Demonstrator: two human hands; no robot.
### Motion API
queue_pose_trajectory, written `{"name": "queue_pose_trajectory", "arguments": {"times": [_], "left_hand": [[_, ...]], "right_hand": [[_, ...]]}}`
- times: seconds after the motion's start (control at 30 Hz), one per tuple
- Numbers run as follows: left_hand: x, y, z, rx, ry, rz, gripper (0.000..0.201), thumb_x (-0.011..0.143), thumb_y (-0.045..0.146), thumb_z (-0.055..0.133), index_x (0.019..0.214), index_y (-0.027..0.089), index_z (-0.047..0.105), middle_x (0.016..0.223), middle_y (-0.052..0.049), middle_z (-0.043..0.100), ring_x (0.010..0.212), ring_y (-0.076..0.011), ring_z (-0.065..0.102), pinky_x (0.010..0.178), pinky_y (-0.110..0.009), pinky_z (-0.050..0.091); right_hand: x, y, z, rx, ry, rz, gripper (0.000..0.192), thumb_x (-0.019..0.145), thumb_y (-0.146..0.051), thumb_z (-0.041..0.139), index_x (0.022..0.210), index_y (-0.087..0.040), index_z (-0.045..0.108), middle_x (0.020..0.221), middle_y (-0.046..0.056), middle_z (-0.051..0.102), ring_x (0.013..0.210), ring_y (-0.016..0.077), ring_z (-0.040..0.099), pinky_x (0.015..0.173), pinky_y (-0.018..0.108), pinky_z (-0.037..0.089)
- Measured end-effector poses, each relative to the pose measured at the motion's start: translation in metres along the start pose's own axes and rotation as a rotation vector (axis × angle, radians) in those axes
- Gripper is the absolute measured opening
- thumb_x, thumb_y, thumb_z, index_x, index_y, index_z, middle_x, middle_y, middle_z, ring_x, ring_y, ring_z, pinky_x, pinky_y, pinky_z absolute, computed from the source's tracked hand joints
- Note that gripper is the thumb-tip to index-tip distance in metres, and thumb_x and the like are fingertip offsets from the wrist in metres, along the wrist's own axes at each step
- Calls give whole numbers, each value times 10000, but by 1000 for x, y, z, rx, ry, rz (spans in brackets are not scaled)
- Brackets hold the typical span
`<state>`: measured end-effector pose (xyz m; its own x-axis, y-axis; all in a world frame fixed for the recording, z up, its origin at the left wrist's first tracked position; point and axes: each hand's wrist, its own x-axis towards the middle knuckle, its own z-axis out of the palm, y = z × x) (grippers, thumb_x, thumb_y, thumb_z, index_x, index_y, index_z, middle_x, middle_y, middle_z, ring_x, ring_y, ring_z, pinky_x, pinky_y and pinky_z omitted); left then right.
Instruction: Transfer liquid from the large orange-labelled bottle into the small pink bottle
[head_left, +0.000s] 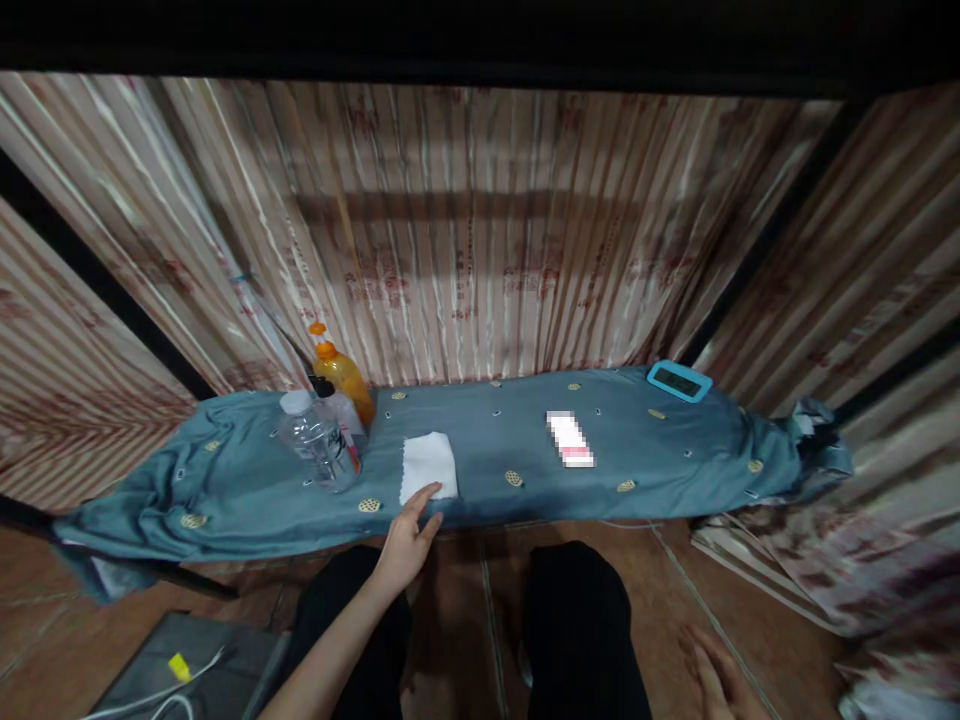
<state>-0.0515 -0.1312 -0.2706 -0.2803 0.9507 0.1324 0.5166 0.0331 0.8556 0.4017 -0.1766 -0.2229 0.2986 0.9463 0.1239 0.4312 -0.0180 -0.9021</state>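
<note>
The cloth (427, 462) is spread on the bench (487, 410), right of the clear bottle (311, 440); no clear long axis can be made out. Its near edge is touched by the left hand (405, 545), fingers loosely extended, nothing grasped; most of it is laid ahead of them. The right hand (716, 680) is held well apart, its grip impossible to tell.

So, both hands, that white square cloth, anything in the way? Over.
Left hand: fingertips on near edge of cloth. Right hand: low, away. Cloth: flat on teal patterned fabric. Clear plastic jar leftward, seemingly not blocking.
</note>
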Motion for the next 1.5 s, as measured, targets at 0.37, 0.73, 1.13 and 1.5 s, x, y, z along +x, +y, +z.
{"name": "queue_pose_trajectory", "arguments": {"times": [0.37, 0.73, 1.13, 1.5], "left_hand": [[70, -70, 12, 543, -84, 106, 574, 1062, 155, 635, 1608, 234, 793, 1760, -202, 751, 1795, -390, 573, 1459, -720, 488], [55, -77, 18, 617, -105, 102, 543, 1109, 207, 628, 1622, 253, 799, 1805, -186, 715, 1795, -422, 547, 1486, -795, 391], [82, -104, -7, 514, 12, 114, 596, 1143, 342, 568, 1702, 199, 717, 1876, -221, 633, 1787, -398, 582, 1456, -670, 513], [164, -30, -48, 425, -144, -96, 400, 799, 263, 765, 1165, 238, 924, 1362, -156, 937, 1459, -439, 813, 1336, -597, 585]], "right_hand": [[155, -157, 347, -146, -763, -519, 373, 1188, -410, 881, 1519, -257, 805, 1598, 128, 818, 1320, 346, 853, 1110, 586, 746], [177, -161, 386, -512, -902, -630, 408, 1181, -413, 890, 1544, -254, 792, 1612, 130, 808, 1334, 357, 848, 1114, 597, 743], [111, -124, 357, -535, -680, -599, 525, 1172, -404, 897, 1651, -261, 739, 1777, 154, 712, 1531, 429, 760, 1247, 708, 665], [105, -106, 362, -230, -839, -408, 377, 1177, -407, 899, 1500, -236, 807, 1523, 114, 845, 1265, 339, 873, 1066, 567, 759]]}}
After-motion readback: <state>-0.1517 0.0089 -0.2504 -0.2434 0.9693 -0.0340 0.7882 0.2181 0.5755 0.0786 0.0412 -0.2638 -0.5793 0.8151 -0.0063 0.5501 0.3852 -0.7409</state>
